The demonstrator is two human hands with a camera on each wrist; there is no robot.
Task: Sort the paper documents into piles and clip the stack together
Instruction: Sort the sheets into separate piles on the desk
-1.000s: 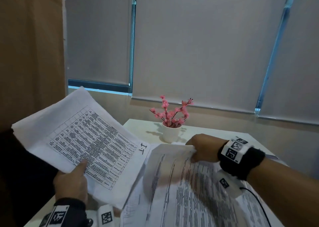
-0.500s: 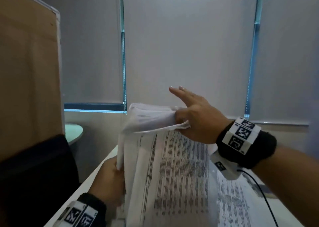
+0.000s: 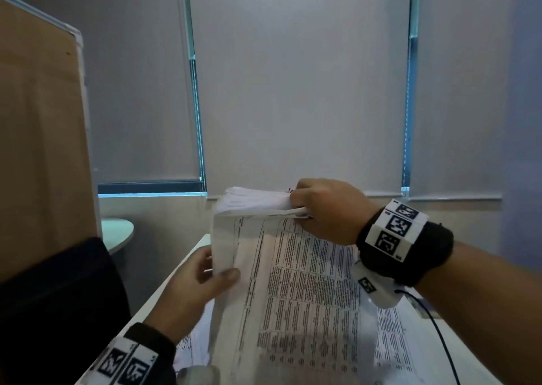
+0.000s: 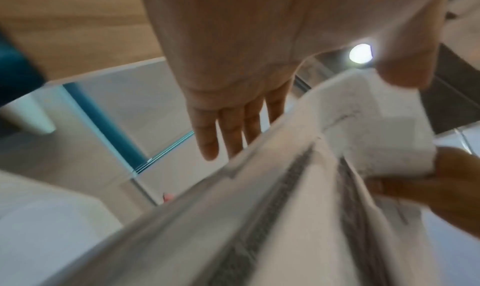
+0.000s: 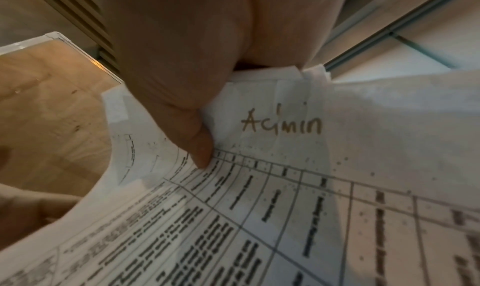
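Note:
A stack of printed paper documents [image 3: 293, 291] stands nearly upright above the white table [image 3: 176, 270], its top bent over away from me. My right hand [image 3: 316, 208] grips the stack's top edge, thumb on the front sheet, which reads "Admin" [image 5: 281, 124] in handwriting. My left hand [image 3: 202, 282] holds the stack's left edge, thumb [image 3: 227, 274] on the front and fingers [image 4: 228, 130] straight behind. More printed sheets [image 3: 393, 335] lie flat on the table under the stack. No clip is in view.
A brown board [image 3: 41, 138] stands at the left with a dark chair back [image 3: 58, 305] below it. A small round table [image 3: 117, 232] sits beyond. Window blinds [image 3: 302, 85] fill the background. A black cable [image 3: 440, 335] runs from my right wristband.
The left hand's sheet and the right hand's papers were brought together into one upright stack. The right hand's fingers, spread half a second ago, have curled over the top edge.

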